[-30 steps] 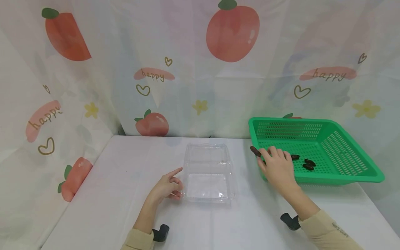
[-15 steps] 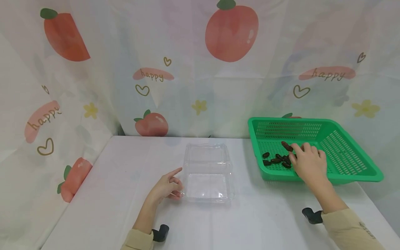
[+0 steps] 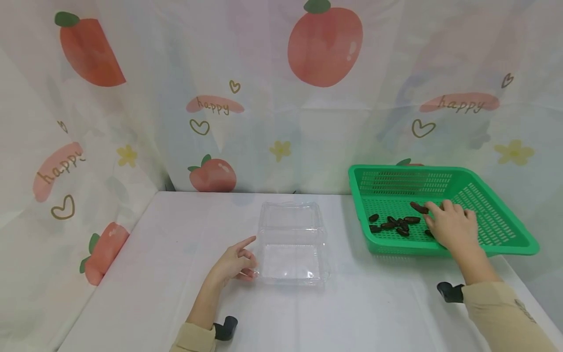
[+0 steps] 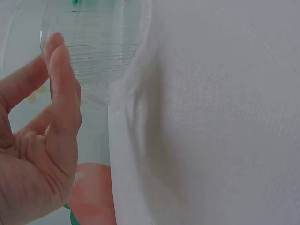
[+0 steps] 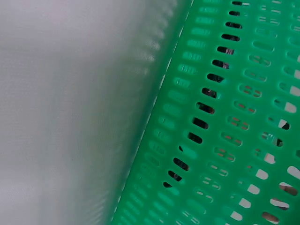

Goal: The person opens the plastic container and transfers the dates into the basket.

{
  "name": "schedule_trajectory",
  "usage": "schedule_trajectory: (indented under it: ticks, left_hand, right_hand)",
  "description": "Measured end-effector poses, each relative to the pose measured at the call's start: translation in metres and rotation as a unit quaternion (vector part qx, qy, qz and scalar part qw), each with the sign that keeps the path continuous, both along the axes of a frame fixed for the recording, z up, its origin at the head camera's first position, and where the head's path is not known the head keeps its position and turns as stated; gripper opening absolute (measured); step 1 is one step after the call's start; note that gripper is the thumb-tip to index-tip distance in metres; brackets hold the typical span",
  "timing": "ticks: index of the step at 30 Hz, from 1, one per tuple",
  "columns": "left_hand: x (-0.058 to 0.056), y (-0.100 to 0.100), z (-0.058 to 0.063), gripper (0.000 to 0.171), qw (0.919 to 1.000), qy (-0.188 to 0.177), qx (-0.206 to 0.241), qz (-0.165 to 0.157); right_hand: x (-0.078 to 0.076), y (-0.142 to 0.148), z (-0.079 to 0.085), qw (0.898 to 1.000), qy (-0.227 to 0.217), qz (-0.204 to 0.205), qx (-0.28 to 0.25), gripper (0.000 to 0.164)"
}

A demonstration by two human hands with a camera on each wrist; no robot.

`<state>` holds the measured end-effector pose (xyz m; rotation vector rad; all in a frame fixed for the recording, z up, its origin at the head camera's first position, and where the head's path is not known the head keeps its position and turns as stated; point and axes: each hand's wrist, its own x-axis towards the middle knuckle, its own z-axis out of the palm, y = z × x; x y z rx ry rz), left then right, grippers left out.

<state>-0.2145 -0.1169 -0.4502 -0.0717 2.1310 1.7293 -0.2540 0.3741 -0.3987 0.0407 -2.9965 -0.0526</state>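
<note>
My right hand (image 3: pixel 453 227) is over the green basket (image 3: pixel 506 220) in the head view, pinching a dark brown date (image 3: pixel 419 208) between thumb and fingertips. Several more dates (image 3: pixel 398 224) lie on the basket floor, left of that hand. My left hand (image 3: pixel 235 264) is at the left edge of a clear plastic clamshell box (image 3: pixel 290 259), index finger extended and the other fingers loosely bent. In the left wrist view the fingers of that hand (image 4: pixel 58 108) overlap the box's edge (image 4: pixel 93 61). The basket's slotted wall (image 5: pixel 225 108) hides most of the right hand in the right wrist view.
A white cloth-covered table (image 3: pixel 352 313) carries the box in the middle and the basket at the right. Behind them hangs a curtain (image 3: pixel 316 132) printed with fruit and hearts. Black wrist mounts (image 3: pixel 450 292) stick out near both sleeves.
My right hand has moved right across the basket with the date still pinched, uncovering the dates at the basket's left. My left hand and the box have stayed in place.
</note>
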Motion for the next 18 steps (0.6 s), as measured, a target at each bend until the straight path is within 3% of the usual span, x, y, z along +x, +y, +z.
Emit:
schedule_trajectory:
  ticks: [18]
  left_hand:
    - [-0.001, -0.001, -0.003, 0.069, 1.0, 0.001, -0.003, 0.004]
  right_hand:
    - [-0.011, 0.005, -0.002, 0.993, -0.113, -0.013, 0.011, 0.043]
